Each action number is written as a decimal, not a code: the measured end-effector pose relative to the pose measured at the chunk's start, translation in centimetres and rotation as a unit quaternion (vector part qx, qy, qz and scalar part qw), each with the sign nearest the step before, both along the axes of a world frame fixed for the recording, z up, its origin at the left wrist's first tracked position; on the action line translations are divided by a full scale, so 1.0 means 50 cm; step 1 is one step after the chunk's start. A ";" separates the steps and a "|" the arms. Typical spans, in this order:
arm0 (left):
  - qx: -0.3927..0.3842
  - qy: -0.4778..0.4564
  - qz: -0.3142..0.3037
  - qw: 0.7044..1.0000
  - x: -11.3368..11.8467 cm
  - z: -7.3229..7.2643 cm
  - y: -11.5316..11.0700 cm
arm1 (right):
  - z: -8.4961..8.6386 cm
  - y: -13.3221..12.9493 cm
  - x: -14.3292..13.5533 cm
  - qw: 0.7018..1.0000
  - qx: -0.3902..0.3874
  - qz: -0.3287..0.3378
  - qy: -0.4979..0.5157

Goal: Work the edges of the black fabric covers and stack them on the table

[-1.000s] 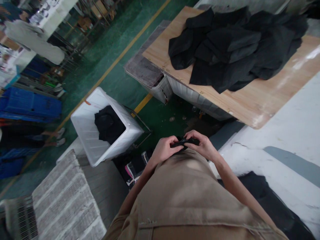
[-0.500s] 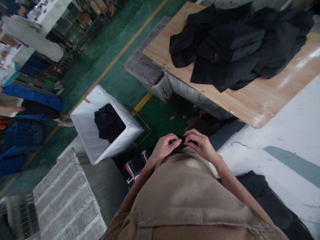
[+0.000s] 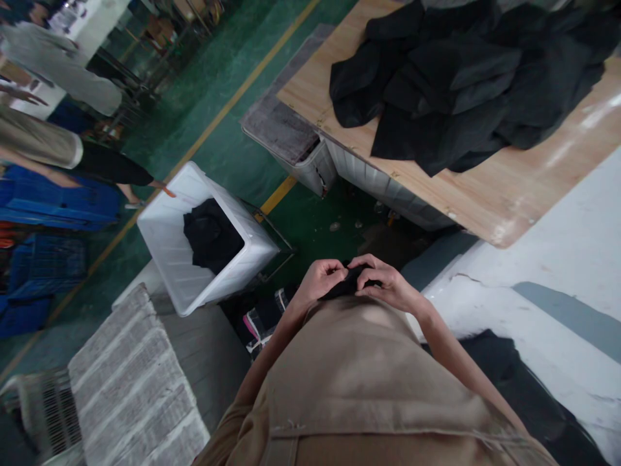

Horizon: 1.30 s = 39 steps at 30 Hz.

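Note:
Just beyond the brown clothing on my body, my left hand (image 3: pixel 323 279) and my right hand (image 3: pixel 383 279) pinch a piece of black fabric (image 3: pixel 350 283) between them. Both sets of fingers are curled, the two hands almost touching. Most of the fabric is hidden behind my clothing and fingers. Ahead and to the right, a heap of black fabric pieces (image 3: pixel 451 90) lies on a wooden tabletop (image 3: pixel 466 204). More dark fabric (image 3: pixel 213 236) sits inside a white bin (image 3: pixel 167 226) left of my hands.
Close on my right is a white surface (image 3: pixel 572 259) with black cloth (image 3: pixel 504 369) on it. A worn, pale board (image 3: pixel 138 382) is at lower left. Bundled items (image 3: pixel 262 320) lie low beside my left arm. Past the bin, people (image 3: pixel 92 152) and blue crates (image 3: pixel 43 265) are visible.
My right hand's fingers have shifted left over the black fabric, and more of it shows. At the far left, a person has come further into view. My left hand has barely moved.

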<state>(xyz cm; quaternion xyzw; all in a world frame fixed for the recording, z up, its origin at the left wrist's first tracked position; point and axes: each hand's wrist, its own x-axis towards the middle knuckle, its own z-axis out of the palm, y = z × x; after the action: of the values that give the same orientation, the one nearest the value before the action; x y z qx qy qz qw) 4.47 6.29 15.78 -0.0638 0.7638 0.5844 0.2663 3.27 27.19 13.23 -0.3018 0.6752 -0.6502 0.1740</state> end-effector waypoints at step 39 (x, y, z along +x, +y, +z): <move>-0.003 0.004 0.003 1.000 0.001 0.007 -0.006 | -0.047 -0.023 0.003 0.971 0.026 -0.146 -0.190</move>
<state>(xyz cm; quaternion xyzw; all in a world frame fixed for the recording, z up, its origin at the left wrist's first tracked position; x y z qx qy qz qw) 4.52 6.00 16.15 -0.0645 0.7664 0.5835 0.2608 3.42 26.04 10.89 -0.0663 0.6829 -0.6964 0.2102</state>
